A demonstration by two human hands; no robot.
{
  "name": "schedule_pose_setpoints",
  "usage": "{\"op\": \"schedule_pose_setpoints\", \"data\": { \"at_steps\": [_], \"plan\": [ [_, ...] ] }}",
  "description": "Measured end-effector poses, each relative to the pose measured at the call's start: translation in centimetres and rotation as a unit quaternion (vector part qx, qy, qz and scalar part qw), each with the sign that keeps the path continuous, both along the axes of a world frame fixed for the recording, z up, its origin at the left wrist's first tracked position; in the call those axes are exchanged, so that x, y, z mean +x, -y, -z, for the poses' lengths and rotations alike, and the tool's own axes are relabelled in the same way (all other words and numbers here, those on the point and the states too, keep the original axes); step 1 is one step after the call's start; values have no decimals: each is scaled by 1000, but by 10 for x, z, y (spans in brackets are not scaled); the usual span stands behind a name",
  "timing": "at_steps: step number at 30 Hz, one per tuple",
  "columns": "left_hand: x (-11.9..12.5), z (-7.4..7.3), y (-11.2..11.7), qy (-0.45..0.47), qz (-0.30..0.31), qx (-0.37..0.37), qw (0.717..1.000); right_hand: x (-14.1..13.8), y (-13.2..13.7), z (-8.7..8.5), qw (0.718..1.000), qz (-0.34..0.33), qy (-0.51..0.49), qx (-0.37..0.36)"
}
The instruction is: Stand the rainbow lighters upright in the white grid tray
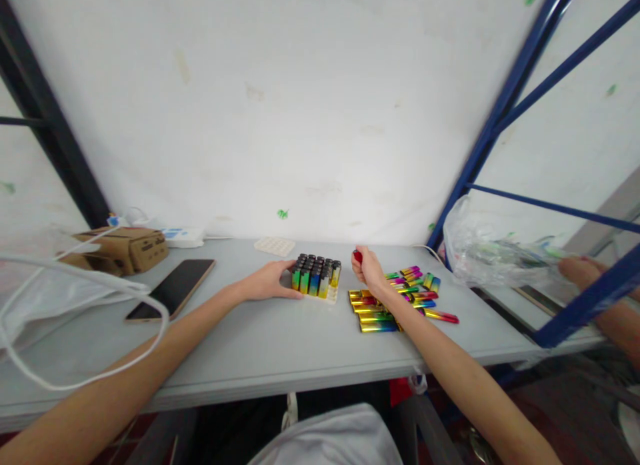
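Note:
Upright lighters (314,280) with black tops and shiny green, blue, silver and yellow bodies stand packed in rows in a white tray (333,296). My left hand (270,280) grips the left side of this block, thumb along the front and fingers behind. To the right, my right hand (369,268) is closed in a fist around a lighter (357,256); only its red end shows. Below and beside that hand lies a loose pile of metallic rainbow lighters (377,326), partly hidden by my right forearm.
Behind the block lies another white tray (275,246). At left are a phone (173,290), a cardboard box (135,246) and a white cable (165,325). Blue frame posts (487,132) and a clear plastic bag (480,252) stand right, with another person's hand (583,272) beyond.

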State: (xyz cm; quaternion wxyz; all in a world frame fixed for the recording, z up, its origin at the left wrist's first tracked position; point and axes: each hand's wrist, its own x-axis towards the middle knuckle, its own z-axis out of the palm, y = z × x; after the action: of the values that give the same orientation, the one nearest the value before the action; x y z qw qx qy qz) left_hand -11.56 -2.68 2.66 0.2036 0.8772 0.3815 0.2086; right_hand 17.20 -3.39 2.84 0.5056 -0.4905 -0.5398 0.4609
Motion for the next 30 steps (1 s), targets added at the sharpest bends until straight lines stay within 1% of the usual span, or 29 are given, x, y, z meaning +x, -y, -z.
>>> {"op": "schedule_pose_setpoints", "data": {
  "at_steps": [2,7,11,13,15,17,19,21,23,25,30],
  "plan": [
    [0,0,0,-1,1,-2,1000,-1,0,2,1000,8,-2,10],
    [0,1,0,-1,-7,-4,1000,0,-1,3,1000,-14,-1,23],
    [0,0,1,-5,-10,-1,1000,0,-3,1,998,-57,-19,24],
    [1,0,1,-8,-8,-1,1000,0,-2,0,995,-86,-27,50],
    [1,-1,1,-10,-7,-3,1000,0,0,-1,990,-102,-20,91],
    [1,-1,1,-8,-5,-2,1000,1,3,-2,985,-103,21,139],
    [1,-1,1,-3,2,-2,1000,1,7,-4,974,-84,83,193],
    [1,-1,1,2,8,-3,1000,2,10,-7,955,-55,146,252],
    [1,-1,1,3,9,-6,1000,3,12,-9,935,-38,197,291],
    [1,-2,2,1,6,-10,1000,5,14,-11,922,-50,238,301],
    [1,-2,3,6,7,-15,1000,7,21,-14,898,-117,308,290]
  ]
}}
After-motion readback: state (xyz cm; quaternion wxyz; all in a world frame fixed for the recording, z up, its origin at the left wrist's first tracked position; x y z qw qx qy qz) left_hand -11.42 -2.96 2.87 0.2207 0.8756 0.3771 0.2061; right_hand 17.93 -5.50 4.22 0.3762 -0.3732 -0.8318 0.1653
